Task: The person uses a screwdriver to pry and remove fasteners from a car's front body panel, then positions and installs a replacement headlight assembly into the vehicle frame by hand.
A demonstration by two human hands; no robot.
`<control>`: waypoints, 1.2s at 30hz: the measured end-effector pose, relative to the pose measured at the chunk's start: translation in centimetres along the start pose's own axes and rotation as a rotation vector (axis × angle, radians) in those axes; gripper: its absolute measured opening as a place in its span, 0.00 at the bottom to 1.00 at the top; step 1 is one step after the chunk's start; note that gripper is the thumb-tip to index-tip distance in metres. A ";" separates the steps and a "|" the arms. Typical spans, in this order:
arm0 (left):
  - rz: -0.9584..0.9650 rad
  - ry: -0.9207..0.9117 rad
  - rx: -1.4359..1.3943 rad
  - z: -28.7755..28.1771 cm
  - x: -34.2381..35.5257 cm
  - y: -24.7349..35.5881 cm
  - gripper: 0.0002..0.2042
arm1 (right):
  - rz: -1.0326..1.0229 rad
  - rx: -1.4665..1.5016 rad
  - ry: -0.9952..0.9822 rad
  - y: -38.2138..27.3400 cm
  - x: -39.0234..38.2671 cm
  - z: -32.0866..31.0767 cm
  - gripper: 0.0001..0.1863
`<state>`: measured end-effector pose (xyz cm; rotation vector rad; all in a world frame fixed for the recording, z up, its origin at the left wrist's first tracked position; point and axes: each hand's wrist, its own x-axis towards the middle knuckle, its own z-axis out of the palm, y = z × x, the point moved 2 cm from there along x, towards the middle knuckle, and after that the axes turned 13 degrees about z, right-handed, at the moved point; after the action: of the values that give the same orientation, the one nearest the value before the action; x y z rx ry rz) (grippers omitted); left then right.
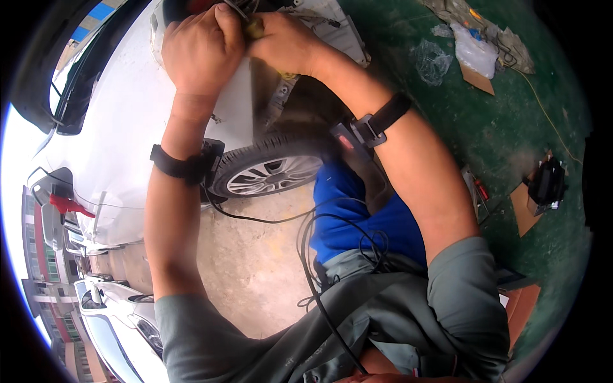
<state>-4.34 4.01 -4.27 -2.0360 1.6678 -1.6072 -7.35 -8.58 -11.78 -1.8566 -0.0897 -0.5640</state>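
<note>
Both my hands are raised close together at the front corner of a white car [121, 127], whose bumper area is stripped and shows bare brackets [281, 96]. My left hand [204, 51] is closed in a fist, thumb on top; what lies inside it is hidden. Beside it, my right hand [287, 43] is closed, with a small brass-coloured piece [254, 27] at its fingers. A thin metal part [237, 9] shows between the hands, cut off by the upper edge. Below them sits the front wheel [274, 175] with its black tire.
Black cables [306, 249] hang across my lap and run to the wrist straps. On the green floor at right lie clear plastic wrap [431, 62], a white plastic bag [474, 51], cardboard [525, 210] and a black object [548, 182]. Another car [121, 313] is parked at lower left.
</note>
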 end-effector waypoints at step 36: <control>-0.017 0.043 -0.007 0.1 0.2 0.8 0.19 | 0.684 1.452 -0.070 10.0 -7.8 8.9 0.08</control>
<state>-4.81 3.47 -4.68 -2.0389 1.6772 -1.6649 -7.97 -2.45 -25.97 -0.4031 0.0837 0.1132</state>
